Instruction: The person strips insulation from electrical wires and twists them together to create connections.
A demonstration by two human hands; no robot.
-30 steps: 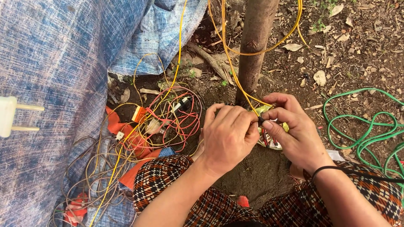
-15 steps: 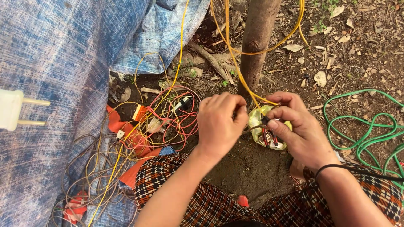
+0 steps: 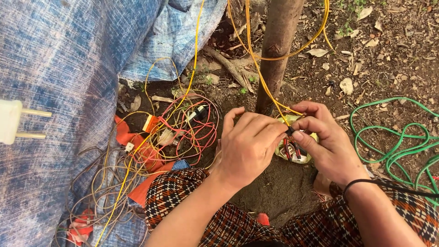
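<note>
My left hand (image 3: 249, 146) and my right hand (image 3: 327, 144) meet over a small yellowish part with red and black wires (image 3: 292, 151), close to the ground at the foot of a thin tree trunk (image 3: 276, 50). The fingertips of both hands pinch a small dark wire end (image 3: 290, 131) between them. Yellow wires (image 3: 256, 64) run down past the trunk into the spot under my fingers. A black band circles my right wrist (image 3: 354, 184).
A tangle of red, yellow and brown wires (image 3: 173, 132) lies left of my hands beside a blue tarp (image 3: 68, 59). A white two-pin plug (image 3: 13, 121) hangs at the left edge. Green cable (image 3: 398, 137) coils on the leaf-strewn soil at right.
Both hands have shifted slightly lower and to the right over the small part, and the fingertips have closed together on the dark wire end.
</note>
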